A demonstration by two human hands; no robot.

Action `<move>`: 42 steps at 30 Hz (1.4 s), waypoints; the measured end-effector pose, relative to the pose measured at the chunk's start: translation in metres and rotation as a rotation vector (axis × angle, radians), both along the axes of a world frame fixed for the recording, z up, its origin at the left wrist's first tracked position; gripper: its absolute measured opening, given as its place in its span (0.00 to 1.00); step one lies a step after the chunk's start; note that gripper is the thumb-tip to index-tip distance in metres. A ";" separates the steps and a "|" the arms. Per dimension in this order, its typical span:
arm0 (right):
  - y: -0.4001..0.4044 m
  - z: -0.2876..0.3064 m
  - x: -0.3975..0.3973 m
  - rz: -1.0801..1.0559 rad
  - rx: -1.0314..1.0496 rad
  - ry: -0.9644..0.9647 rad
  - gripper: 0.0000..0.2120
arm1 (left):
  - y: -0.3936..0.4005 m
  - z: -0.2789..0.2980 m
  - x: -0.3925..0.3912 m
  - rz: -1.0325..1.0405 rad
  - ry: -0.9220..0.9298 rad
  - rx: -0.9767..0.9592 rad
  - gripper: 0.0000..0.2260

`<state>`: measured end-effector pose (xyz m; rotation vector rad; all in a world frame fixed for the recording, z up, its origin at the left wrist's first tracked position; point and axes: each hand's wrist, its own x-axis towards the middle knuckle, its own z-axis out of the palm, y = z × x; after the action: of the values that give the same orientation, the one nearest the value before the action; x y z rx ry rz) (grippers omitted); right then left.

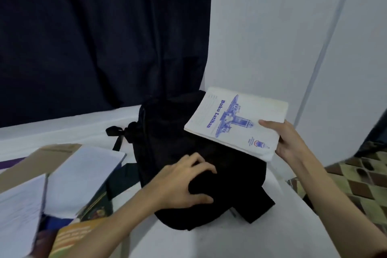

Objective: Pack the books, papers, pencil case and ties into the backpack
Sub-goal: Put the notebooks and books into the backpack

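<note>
Black backpack (167,132) lying flat on the white desk (209,241), near its right end, with straps poking out to the left and at the bottom right. Left hand (184,182) on top of the backpack, fingers curled and pinching a fold of the black cloth. Right hand (287,142) gripping a stack of white exercise books (234,121) by the near right corner, thumb on top, fingers underneath. Top book marked "Buku Latihan" in blue, with a blue picture of a building. Stack held up over the far right part of the backpack, tilted a bit, not inside it.

More papers (81,176) and notebooks piled on the left of the desk, just beside the backpack. Brown cardboard (41,157) under them. Colourful book (71,236) with orange and green cover at the bottom left, partly under the left arm. Dark curtain (94,37) behind the desk, white wall (272,27) to the right. Tiled floor (356,180) in brown and green at the far right.
</note>
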<state>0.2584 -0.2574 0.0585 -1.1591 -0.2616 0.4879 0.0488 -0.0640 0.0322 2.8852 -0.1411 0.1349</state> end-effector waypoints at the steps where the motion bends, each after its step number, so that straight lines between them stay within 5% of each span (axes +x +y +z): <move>1: 0.002 0.001 0.005 0.011 0.016 0.001 0.21 | 0.001 -0.008 -0.003 0.016 0.017 0.031 0.23; 3: 0.005 0.003 0.014 0.042 0.049 -0.003 0.21 | 0.009 -0.016 -0.006 0.068 -0.020 -0.016 0.24; 8: 0.018 0.017 0.021 0.197 0.081 -0.001 0.20 | 0.043 -0.010 -0.003 0.236 -0.222 -0.676 0.17; 13: 0.027 0.035 0.016 0.394 0.053 -0.001 0.10 | 0.089 0.014 0.005 0.780 -0.407 -1.206 0.11; 16: 0.030 0.039 0.013 0.521 -0.054 -0.104 0.33 | 0.121 0.037 0.007 0.891 -0.442 -1.423 0.11; 19: 0.035 0.035 0.016 0.622 -0.260 -0.147 0.38 | 0.138 0.065 0.011 0.854 -0.388 -1.380 0.10; 23: 0.040 0.029 0.013 0.629 -0.386 -0.104 0.16 | 0.141 0.108 0.026 0.874 -0.484 -1.241 0.13; 26: 0.045 0.013 0.009 0.533 -0.297 0.072 0.09 | 0.133 0.139 0.035 0.861 -0.524 -1.040 0.13; 31: 0.082 -0.031 0.010 0.170 0.081 0.356 0.21 | 0.112 0.179 0.047 0.646 -0.585 -0.681 0.11; 36: 0.140 -0.036 -0.020 0.100 0.165 0.329 0.22 | 0.099 0.193 0.057 0.564 -0.653 -0.476 0.13; 39: 0.155 -0.030 -0.030 0.271 -0.091 0.240 0.15 | 0.093 0.196 0.059 0.571 -0.682 -0.443 0.12; 42: 0.143 -0.024 -0.028 0.450 -0.509 -0.084 0.09 | 0.091 0.196 0.059 0.572 -0.681 -0.413 0.09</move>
<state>0.2304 -0.1146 0.0344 -1.6270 -0.4956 0.9395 0.1076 0.0266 0.2278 2.2731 0.5306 1.0962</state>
